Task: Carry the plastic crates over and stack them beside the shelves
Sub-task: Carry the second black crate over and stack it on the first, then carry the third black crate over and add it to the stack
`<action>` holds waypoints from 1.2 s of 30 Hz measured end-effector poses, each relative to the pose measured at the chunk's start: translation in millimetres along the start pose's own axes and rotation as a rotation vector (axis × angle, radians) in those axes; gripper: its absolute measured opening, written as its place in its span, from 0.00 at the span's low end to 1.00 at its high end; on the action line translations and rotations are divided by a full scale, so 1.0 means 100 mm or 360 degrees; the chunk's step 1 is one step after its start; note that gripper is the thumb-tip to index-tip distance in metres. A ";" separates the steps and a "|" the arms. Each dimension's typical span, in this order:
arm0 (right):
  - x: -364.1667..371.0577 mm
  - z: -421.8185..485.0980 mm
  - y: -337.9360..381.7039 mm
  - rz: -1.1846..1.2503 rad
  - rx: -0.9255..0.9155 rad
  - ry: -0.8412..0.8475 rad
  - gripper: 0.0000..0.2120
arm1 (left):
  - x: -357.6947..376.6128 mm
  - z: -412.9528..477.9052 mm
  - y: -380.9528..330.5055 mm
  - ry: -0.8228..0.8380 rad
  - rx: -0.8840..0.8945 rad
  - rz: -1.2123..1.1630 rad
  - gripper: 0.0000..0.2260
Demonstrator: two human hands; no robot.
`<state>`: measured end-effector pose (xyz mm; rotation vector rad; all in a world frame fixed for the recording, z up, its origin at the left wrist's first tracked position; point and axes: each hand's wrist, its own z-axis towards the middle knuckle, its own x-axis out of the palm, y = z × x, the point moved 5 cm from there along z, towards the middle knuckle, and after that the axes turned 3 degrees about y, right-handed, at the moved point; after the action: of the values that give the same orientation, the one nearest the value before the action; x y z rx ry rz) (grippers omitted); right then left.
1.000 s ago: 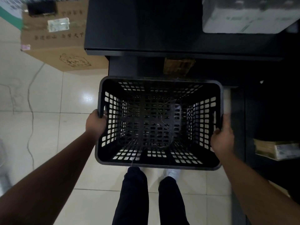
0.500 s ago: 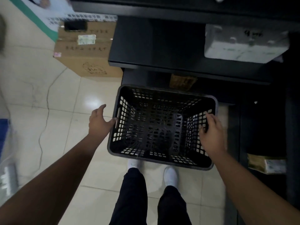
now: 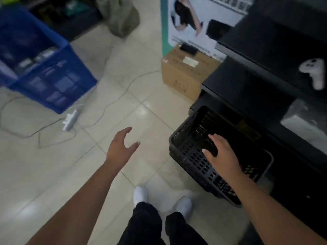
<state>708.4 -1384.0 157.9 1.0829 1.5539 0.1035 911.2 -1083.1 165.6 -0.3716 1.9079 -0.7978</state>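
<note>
A black slotted plastic crate (image 3: 192, 138) rests low at the right, right beside the black shelves (image 3: 261, 71); a second rim shows just under its top edge, so it seems to sit on another crate. My right hand (image 3: 220, 152) hovers above the crate's opening, fingers spread, holding nothing. My left hand (image 3: 121, 146) is out over the floor tiles to the crate's left, open and empty. A blue crate (image 3: 53, 85) with items inside stands on the floor at the far left.
A brown cardboard box (image 3: 184, 75) and a printed poster board (image 3: 203, 20) stand behind the black crate. A white power strip (image 3: 69, 120) with trailing cables lies on the tiles near the blue crate. A white controller (image 3: 314, 71) lies on a shelf.
Both hands have let go of the black crate, which now sits low by the shelves. My view has swung left, bringing the blue crate and power strip into sight.
</note>
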 end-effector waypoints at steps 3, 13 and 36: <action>0.30 -0.16 0.76 -0.0052 -0.0239 0.0177 0.30 | -0.65 -0.63 0.45 -0.0166 -0.0148 -0.0130 0.25; 1.92 -1.24 3.37 -0.0113 -0.0841 0.0667 0.26 | -2.44 -3.16 2.40 -0.0843 -0.0659 -0.0642 0.19; 6.70 -4.35 8.18 -0.0364 -0.1853 0.1963 0.18 | -4.50 -7.09 5.33 -0.2243 -0.1747 -0.0991 0.14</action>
<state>889.5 -263.1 293.6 -0.2342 2.1032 1.5272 536.5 -175.0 319.7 -1.6946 0.6351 0.3189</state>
